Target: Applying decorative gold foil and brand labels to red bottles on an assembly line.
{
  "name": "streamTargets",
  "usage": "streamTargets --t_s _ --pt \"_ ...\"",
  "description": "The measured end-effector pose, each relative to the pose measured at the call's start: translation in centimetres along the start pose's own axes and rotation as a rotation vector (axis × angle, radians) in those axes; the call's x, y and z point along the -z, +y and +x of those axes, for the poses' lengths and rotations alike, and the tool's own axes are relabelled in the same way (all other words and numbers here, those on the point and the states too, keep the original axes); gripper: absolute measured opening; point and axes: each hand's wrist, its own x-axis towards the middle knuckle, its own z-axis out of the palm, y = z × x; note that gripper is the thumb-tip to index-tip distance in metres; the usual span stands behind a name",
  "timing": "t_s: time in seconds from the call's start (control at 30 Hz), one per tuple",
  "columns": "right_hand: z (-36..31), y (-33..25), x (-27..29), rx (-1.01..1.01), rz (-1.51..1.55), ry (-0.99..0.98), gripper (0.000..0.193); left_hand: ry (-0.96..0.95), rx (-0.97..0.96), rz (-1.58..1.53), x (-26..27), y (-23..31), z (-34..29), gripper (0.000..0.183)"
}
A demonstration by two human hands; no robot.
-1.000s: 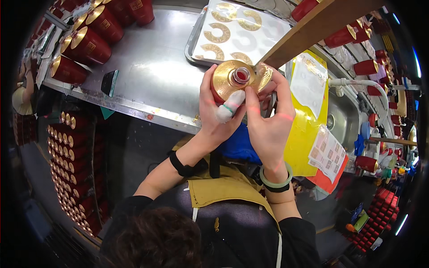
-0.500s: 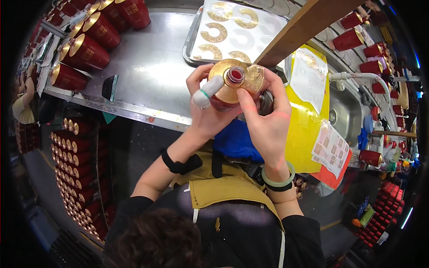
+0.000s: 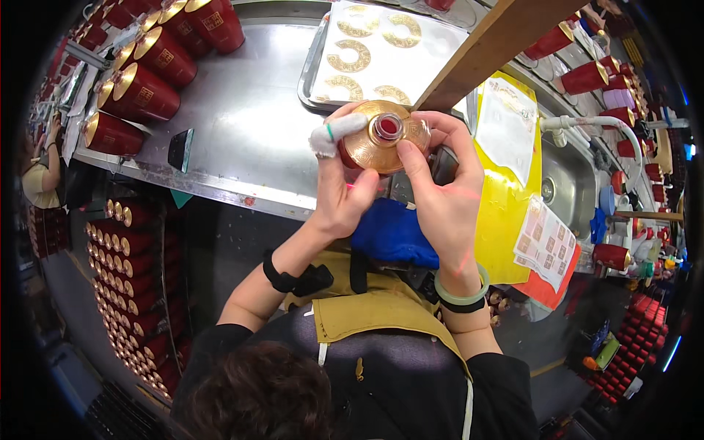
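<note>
While both hands close around it, the gold-topped red bottle [image 3: 381, 139] is held in the air just above the near edge of the steel surface [image 3: 242, 125], beside the near right corner of the tray [image 3: 315, 66] of gold ring labels [image 3: 352, 55]. The bottle's round gold shoulder and small red-capped mouth face up toward the camera, so its long axis runs away from the viewer, down toward the surface; its red body is mostly hidden below. The left hand [image 3: 341, 194] has its grip clamped on the bottle's left side, with a white-wrapped finger [image 3: 330, 137] lying over the gold rim. The right hand [image 3: 444, 198] is clamped on the right side, thumb pressing the front of the shoulder. Toward the far left corner of the surface lie red canisters with gold lids [image 3: 143, 77]. A blue cloth [image 3: 392, 235] sits under the hands at the near edge.
</note>
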Motion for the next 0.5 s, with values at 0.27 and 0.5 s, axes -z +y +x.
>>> streamTargets --t_s 0.27,0.5 --pt "0.08 -0.66 0.09 -0.063 0.063 -0.020 0.024 0.023 0.096 0.132 0.10 0.17 -0.08 0.053" --pt "0.12 -0.82 0.21 -0.073 0.036 -0.022 0.024 0.011 -0.070 0.360 0.61 -0.12 0.21 0.062"
